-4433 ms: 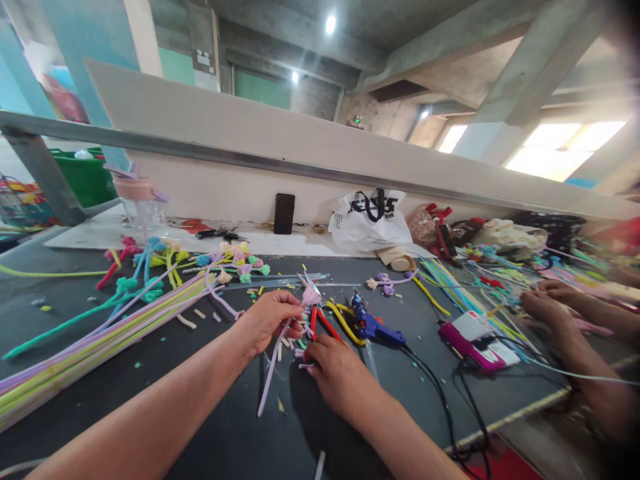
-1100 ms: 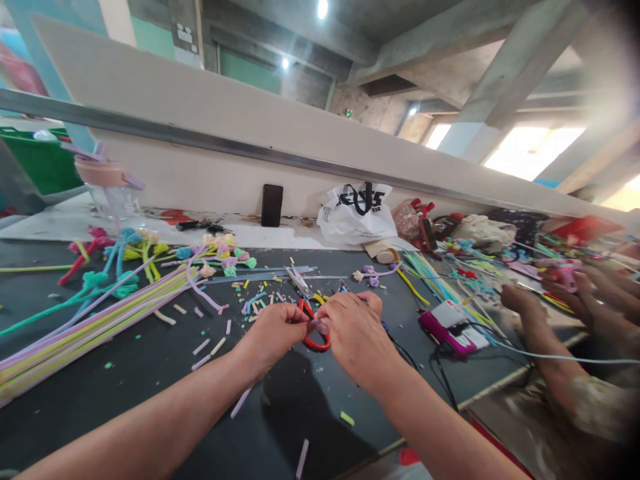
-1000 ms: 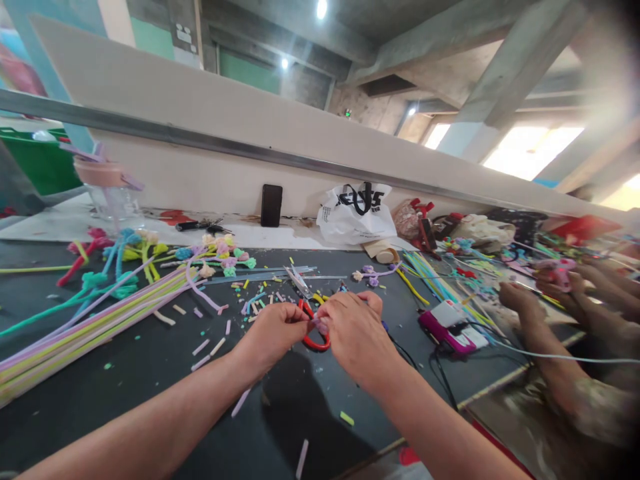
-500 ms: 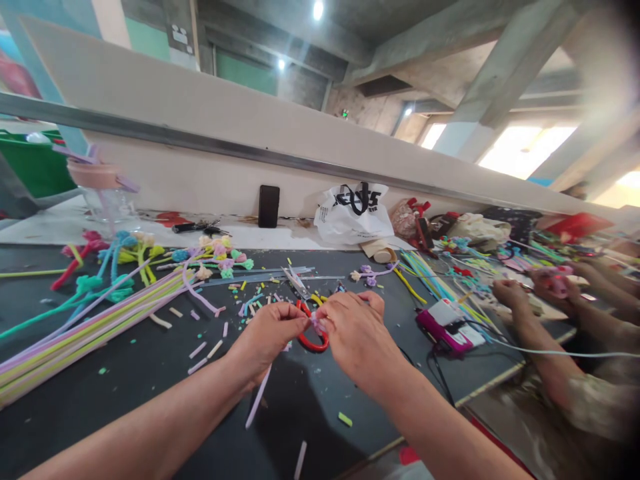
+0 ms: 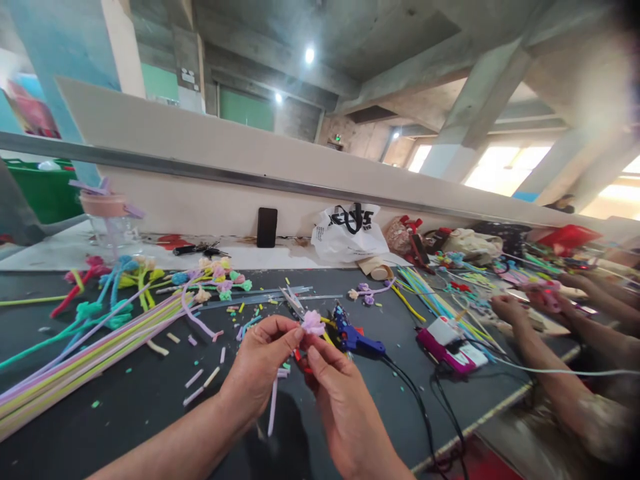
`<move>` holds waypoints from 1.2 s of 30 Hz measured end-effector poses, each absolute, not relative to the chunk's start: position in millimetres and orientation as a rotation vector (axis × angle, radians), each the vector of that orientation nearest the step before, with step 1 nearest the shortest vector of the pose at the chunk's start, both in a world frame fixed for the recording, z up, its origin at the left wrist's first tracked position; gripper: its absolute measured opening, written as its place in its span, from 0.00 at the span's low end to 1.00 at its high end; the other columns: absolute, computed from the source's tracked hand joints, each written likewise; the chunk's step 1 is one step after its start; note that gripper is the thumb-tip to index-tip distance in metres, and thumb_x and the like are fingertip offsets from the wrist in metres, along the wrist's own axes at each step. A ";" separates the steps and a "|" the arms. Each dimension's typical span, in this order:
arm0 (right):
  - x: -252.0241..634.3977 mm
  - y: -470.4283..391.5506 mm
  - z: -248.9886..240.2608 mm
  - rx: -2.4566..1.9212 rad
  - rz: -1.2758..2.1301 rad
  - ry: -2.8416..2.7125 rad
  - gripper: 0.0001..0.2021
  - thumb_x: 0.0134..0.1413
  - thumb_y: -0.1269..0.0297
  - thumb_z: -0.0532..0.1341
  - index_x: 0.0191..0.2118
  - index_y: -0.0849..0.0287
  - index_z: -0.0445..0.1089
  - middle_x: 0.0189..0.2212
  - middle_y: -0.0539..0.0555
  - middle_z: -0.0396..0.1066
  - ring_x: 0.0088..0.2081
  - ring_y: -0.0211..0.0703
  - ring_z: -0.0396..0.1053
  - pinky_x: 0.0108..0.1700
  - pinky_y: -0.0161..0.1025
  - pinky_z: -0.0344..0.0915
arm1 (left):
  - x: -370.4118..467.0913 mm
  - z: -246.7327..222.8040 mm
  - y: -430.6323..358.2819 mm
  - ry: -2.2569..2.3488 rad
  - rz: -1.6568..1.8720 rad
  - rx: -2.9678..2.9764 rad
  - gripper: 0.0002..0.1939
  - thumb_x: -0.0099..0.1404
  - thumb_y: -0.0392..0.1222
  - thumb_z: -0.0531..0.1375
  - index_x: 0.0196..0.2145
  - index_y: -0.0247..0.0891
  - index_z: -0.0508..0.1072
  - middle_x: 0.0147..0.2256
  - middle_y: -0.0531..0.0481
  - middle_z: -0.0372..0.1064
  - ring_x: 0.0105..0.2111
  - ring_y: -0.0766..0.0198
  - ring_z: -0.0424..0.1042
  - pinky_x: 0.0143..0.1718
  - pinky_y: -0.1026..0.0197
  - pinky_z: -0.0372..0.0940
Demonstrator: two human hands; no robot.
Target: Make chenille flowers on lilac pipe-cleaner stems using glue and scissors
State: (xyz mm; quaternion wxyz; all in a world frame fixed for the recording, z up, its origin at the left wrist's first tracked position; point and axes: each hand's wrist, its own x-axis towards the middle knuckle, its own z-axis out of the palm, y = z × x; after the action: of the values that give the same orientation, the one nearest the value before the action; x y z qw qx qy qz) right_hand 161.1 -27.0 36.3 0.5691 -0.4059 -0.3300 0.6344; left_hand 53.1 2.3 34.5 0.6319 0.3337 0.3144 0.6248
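Observation:
A pale pink-purple fuzzy flower (image 5: 313,323) is pinched between the thumb and fingers of my left hand (image 5: 257,363). Just beneath it, my right hand (image 5: 333,393) has its fingers curled close together; whether anything is between them is hidden. Scissors (image 5: 294,303) with red handles lie behind my hands, the handles partly covered. A blue glue gun (image 5: 357,338) rests to the right of the flower. From below my left hand a thin purple stem (image 5: 273,407) extends downward.
Bundled fuzzy stems (image 5: 110,343) and coloured flowers lie left. A phone (image 5: 267,227) and white bag (image 5: 345,233) stand at the back. Right are a purple-and-white box (image 5: 450,347), cables and another person's hands (image 5: 515,310). Stem offcuts are scattered about.
My right hand has turned and dropped below the flower, uncovering it and the glue gun. My left hand still pinches it. The view has tilted up slightly.

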 end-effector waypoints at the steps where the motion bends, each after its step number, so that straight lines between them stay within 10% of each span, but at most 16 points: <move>1: 156.2 -26.1 37.9 -0.918 1.509 -0.728 0.15 0.38 0.62 0.68 0.36 0.60 0.74 0.35 0.54 0.74 0.36 0.41 0.68 0.40 0.37 0.61 | 53.7 34.1 1.8 0.711 1.444 0.764 0.06 0.48 0.37 0.66 0.24 0.34 0.71 0.21 0.54 0.69 0.22 0.72 0.64 0.26 0.69 0.59; 29: 150.0 -9.9 46.1 -0.882 1.475 -0.602 0.11 0.28 0.66 0.72 0.26 0.60 0.76 0.25 0.51 0.75 0.27 0.35 0.68 0.32 0.32 0.62 | 51.5 34.9 3.4 0.568 1.350 0.705 0.07 0.51 0.38 0.64 0.22 0.33 0.70 0.18 0.56 0.61 0.19 0.75 0.55 0.21 0.71 0.51; 36: 153.2 -1.9 38.1 -0.941 1.399 -0.869 0.11 0.40 0.64 0.67 0.34 0.56 0.76 0.32 0.51 0.75 0.35 0.39 0.69 0.40 0.36 0.63 | 46.2 28.8 10.2 0.519 1.219 0.579 0.08 0.51 0.39 0.64 0.23 0.32 0.70 0.18 0.56 0.58 0.18 0.77 0.54 0.20 0.73 0.50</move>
State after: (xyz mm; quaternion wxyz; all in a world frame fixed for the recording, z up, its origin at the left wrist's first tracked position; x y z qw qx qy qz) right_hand 153.2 -1.9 38.1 0.5828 -0.4031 -0.3723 0.5994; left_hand 46.2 10.2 28.8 0.7499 0.2651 0.2376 0.5576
